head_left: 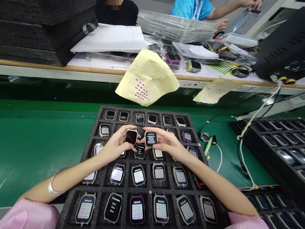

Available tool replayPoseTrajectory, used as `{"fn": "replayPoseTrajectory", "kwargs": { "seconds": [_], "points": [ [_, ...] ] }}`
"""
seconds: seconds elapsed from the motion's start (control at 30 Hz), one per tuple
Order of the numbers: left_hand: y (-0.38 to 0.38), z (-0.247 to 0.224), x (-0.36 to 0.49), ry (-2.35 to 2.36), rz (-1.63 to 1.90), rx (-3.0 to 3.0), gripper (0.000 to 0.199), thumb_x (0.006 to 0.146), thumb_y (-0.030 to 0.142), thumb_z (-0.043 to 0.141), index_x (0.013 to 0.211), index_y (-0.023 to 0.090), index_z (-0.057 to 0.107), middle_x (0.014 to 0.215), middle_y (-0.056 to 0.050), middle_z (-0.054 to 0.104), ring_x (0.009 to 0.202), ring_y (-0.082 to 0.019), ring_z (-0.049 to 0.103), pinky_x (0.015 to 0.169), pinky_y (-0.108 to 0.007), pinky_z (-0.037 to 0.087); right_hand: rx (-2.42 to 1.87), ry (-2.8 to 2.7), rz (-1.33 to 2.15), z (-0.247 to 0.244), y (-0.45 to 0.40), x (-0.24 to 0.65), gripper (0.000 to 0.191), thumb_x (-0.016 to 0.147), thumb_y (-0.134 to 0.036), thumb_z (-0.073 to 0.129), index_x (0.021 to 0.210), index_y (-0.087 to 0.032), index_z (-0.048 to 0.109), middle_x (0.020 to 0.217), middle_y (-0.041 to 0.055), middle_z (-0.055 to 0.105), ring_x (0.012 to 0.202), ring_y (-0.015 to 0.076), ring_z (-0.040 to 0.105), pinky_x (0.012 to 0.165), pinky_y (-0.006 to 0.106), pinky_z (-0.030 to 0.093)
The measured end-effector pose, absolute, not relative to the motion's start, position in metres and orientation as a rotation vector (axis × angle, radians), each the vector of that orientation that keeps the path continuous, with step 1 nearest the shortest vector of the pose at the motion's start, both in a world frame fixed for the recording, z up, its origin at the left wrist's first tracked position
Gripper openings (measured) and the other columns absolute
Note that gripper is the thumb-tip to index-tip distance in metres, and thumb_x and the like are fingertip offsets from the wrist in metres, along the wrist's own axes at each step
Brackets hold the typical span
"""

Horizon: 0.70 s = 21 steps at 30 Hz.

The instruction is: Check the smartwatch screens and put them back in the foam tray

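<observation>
My left hand (120, 142) is closed on a smartwatch body (131, 137) with a dark screen, fingers along its edges. Beside it, my right hand (165, 142) grips a second smartwatch body (151, 139), whose lit screen shows lines of white text. Both are held above a black foam tray (101, 178) with square compartments. Smartwatch bodies without straps lie in its compartments, many with lit white screens. Just below my hands, one smartwatch (140, 151) shows a dark menu. My hands and forearms hide part of the middle rows.
A shelf (95, 69) across the back carries papers, clear plastic trays and black foam blocks (28, 35). Yellow sticker sheets (152, 76) hang from it. Cables (243, 152) and more watch trays (281, 149) are at right. Two people (193, 9) sit beyond.
</observation>
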State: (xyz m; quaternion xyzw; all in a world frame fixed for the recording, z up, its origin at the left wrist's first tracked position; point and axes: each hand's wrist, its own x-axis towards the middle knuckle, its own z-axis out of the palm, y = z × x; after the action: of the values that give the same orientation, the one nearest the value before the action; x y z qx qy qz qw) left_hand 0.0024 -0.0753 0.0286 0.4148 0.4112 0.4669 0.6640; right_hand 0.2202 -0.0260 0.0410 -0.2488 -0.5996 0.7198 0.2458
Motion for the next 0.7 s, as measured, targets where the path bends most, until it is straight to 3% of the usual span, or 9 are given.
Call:
{"fn": "replayPoseTrajectory", "kwargs": {
  "seconds": [0.23,0.47,0.6,0.7],
  "points": [
    [-0.076,0.030,0.003,0.926,1.051,0.955,0.050,0.067,0.005,0.058,0.114,0.019,0.052,0.096,-0.004,0.062,0.084,-0.017,0.060,0.067,-0.029,0.056,-0.808,-1.632,1.789,0.040,-0.030,0.215,0.029,0.090,-0.028,0.059,0.118,-0.019,0.059,0.105,0.0085,0.069,0.093,0.0196,0.068,0.081,0.038,0.057],
    [-0.077,0.032,0.004,0.944,1.078,0.931,0.049,0.067,0.005,0.058,0.113,0.018,0.049,0.093,-0.004,0.061,0.085,-0.018,0.062,0.065,-0.028,0.055,-0.706,-1.798,1.719,0.039,-0.028,0.216,0.060,0.080,-0.018,0.070,0.133,-0.021,0.044,0.113,0.0085,0.065,0.103,0.0201,0.064,0.096,0.041,0.050],
    [-0.077,0.030,0.003,0.948,1.242,0.947,0.046,0.070,0.005,0.055,0.113,0.019,0.048,0.096,-0.005,0.061,0.088,-0.019,0.061,0.061,-0.026,0.053,-0.740,-1.938,1.523,0.037,-0.011,0.208,0.055,0.080,-0.023,0.070,0.130,-0.022,0.049,0.123,0.0097,0.058,0.109,0.0222,0.060,0.098,0.042,0.047],
    [-0.077,0.029,0.002,0.959,1.351,0.943,0.044,0.071,0.005,0.054,0.112,0.019,0.048,0.094,-0.004,0.060,0.085,-0.018,0.061,0.058,-0.024,0.051,-0.730,-2.111,1.250,0.031,0.010,0.197,0.052,0.078,-0.028,0.072,0.126,-0.021,0.054,0.120,0.0099,0.055,0.107,0.0239,0.058,0.094,0.042,0.048]
  ]
}}
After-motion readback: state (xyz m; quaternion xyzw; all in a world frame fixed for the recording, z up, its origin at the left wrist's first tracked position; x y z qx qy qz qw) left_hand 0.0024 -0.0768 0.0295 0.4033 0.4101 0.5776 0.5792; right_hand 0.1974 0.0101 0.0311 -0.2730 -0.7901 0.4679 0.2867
